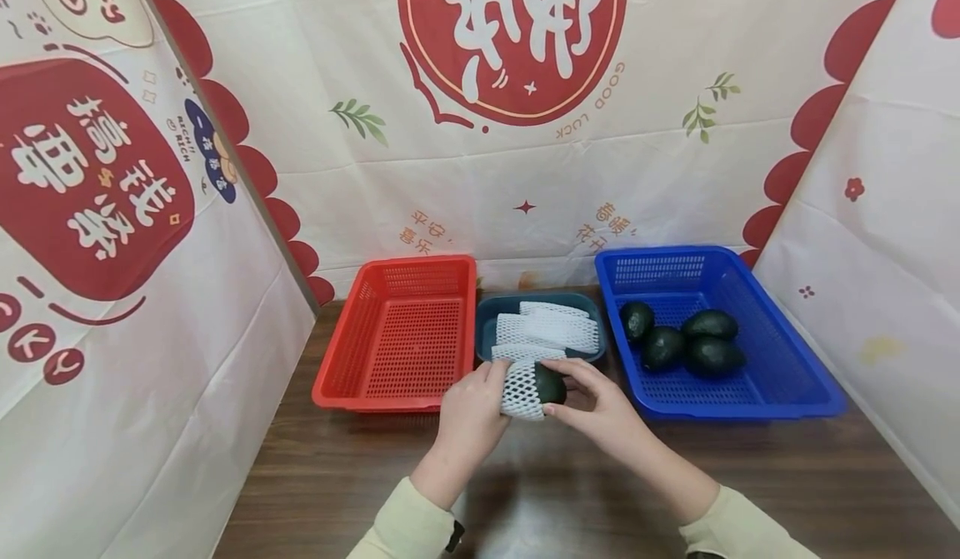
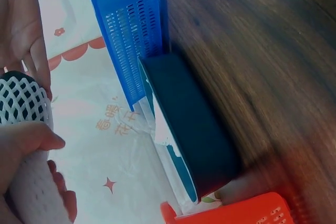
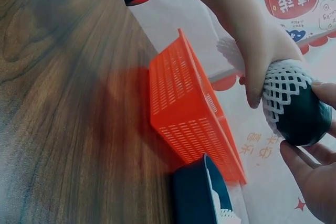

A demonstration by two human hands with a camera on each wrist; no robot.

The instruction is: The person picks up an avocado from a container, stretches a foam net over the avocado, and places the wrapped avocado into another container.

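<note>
A white foam net sleeve [image 1: 522, 390] covers the left part of a dark green avocado [image 1: 551, 385]. My left hand [image 1: 474, 409] grips the sleeve from the left, thumb across it in the left wrist view, where the net [image 2: 23, 100] reaches most of the fruit. On the right, my right hand [image 1: 600, 405] holds the bare end of the avocado between thumb and fingers. The right wrist view shows the dark avocado [image 3: 304, 118] half out of the netting [image 3: 284, 85], with the right fingers [image 3: 310, 174] against its end.
Behind the hands stands a dark teal tray [image 1: 487, 305] with several white net sleeves [image 1: 547, 330]. A red basket [image 1: 417, 405] is at the left, holding nothing. The blue basket [image 1: 787, 359] at the right holds several avocados [image 1: 714, 356]. Printed cloth [image 1: 465, 184] hangs behind.
</note>
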